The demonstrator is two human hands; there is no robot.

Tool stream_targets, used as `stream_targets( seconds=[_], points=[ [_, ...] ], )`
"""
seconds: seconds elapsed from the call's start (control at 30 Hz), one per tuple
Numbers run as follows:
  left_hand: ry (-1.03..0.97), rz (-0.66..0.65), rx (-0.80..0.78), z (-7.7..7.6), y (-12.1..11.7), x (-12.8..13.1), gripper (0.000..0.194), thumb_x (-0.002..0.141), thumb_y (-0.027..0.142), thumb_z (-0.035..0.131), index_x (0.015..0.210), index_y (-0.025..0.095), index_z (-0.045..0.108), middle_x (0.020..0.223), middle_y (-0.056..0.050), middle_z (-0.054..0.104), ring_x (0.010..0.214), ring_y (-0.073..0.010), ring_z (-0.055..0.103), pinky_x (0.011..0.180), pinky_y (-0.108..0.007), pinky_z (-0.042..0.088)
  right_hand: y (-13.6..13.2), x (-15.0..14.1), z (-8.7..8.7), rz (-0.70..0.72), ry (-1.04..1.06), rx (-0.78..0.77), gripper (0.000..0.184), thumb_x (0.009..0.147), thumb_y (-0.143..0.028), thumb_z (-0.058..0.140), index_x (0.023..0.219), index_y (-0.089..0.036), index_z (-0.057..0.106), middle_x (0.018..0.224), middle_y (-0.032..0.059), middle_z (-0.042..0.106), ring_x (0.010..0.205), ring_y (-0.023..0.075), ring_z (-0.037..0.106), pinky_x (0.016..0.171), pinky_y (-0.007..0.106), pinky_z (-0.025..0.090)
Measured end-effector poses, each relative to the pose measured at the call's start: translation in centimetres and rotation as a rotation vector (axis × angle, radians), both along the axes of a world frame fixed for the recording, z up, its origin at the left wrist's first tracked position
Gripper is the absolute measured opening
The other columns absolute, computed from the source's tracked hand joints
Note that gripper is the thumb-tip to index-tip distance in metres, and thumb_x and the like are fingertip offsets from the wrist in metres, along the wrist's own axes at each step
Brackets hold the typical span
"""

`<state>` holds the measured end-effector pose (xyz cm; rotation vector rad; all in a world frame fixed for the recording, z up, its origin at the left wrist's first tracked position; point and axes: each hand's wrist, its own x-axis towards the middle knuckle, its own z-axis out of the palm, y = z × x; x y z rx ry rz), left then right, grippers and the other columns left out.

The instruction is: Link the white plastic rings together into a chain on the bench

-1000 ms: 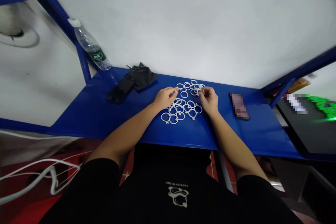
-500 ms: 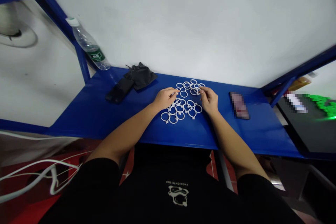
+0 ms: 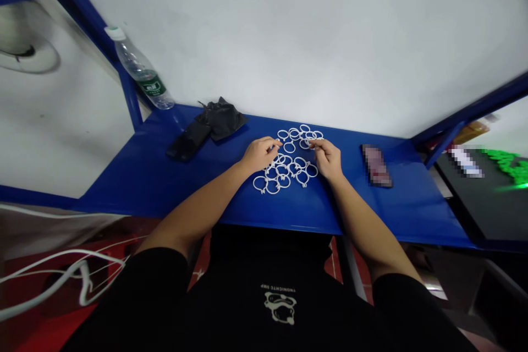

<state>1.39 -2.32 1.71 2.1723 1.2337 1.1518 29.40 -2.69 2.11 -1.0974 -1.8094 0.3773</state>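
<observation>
Several white curtain rings (image 3: 272,186), each with a small eyelet, lie spread in a nearer and a farther cluster on the blue tabletop (image 3: 198,190). My left hand (image 3: 259,155) rests at the left of the clusters, its fingers curled and thumb drawn in; whether something small sits between the fingertips I cannot make out. On the other side, my right hand (image 3: 328,159) has thumb and forefinger pinched at the edge of a curtain ring (image 3: 303,144) in the farther cluster. Its fingertips partly cover that ring. A single ring (image 3: 289,147) lies flat between the hands.
A black phone-like object (image 3: 188,142) and a crumpled black bag (image 3: 223,119) lie at the left. Behind them a clear bottle (image 3: 142,71) leans by the blue frame. At the right is a blurred-out phone-shaped object (image 3: 377,165). A white wall (image 3: 297,49) closes the back.
My right hand has shifted slightly to the left, its fingertips moving onto a ring of the farther cluster. My left hand stays almost where it was.
</observation>
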Motion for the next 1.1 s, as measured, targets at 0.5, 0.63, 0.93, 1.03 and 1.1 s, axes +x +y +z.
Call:
stream_targets(
  seconds=[0.5, 0.63, 0.93, 1.03, 1.1],
  points=[
    [0.049, 0.019, -0.024, 0.15, 0.07, -0.08, 0.029, 0.091, 0.005, 0.059, 0.104, 0.018, 0.082, 0.099, -0.004, 0.079, 0.075, -0.0145, 0.069, 0.080, -0.031, 0.058, 0.08, -0.06, 0.07, 0.031, -0.020, 0.025, 0.035, 0.101, -0.023, 0.050, 0.113, -0.026, 0.083, 0.101, 0.0045, 0.082, 0.092, 0.0230, 0.078, 0.089, 0.043, 0.064],
    [0.032, -0.035, -0.021, 0.32, 0.02, -0.20, 0.032, 0.090, 0.004, 0.055, 0.097, 0.019, 0.082, 0.099, -0.005, 0.081, 0.084, -0.0171, 0.074, 0.084, -0.033, 0.060, 0.06, -0.07, 0.07, 0.043, -0.027, 0.019, 0.037, 0.102, -0.024, 0.049, 0.117, -0.027, 0.082, 0.103, 0.0048, 0.082, 0.094, 0.0235, 0.077, 0.090, 0.044, 0.064],
    [0.053, -0.092, -0.044, 0.69, -0.08, -0.25, 0.034, 0.086, 0.004, 0.050, 0.091, 0.020, 0.080, 0.096, -0.003, 0.080, 0.086, -0.0173, 0.074, 0.085, -0.032, 0.058, 0.41, 0.04, -0.37, 0.061, -0.047, 0.032, 0.038, 0.101, -0.022, 0.049, 0.119, -0.028, 0.082, 0.103, 0.0039, 0.082, 0.097, 0.0233, 0.078, 0.092, 0.044, 0.064],
    [0.061, -0.095, -0.040, 0.61, -0.01, -0.28, 0.032, 0.086, 0.005, 0.048, 0.084, 0.020, 0.076, 0.092, -0.003, 0.078, 0.085, -0.0170, 0.072, 0.084, -0.032, 0.057, 0.40, 0.04, -0.35, 0.058, -0.049, 0.040, 0.039, 0.100, -0.021, 0.049, 0.118, -0.027, 0.082, 0.103, 0.0036, 0.083, 0.096, 0.0227, 0.078, 0.092, 0.043, 0.064],
    [0.054, -0.099, -0.025, 0.50, -0.01, -0.25, 0.031, 0.085, 0.005, 0.048, 0.079, 0.020, 0.074, 0.091, -0.003, 0.077, 0.084, -0.0165, 0.071, 0.083, -0.031, 0.056, 0.39, 0.05, -0.28, 0.054, -0.056, 0.040, 0.039, 0.098, -0.020, 0.049, 0.117, -0.027, 0.083, 0.103, 0.0035, 0.083, 0.095, 0.0223, 0.078, 0.092, 0.043, 0.064]
  ],
)
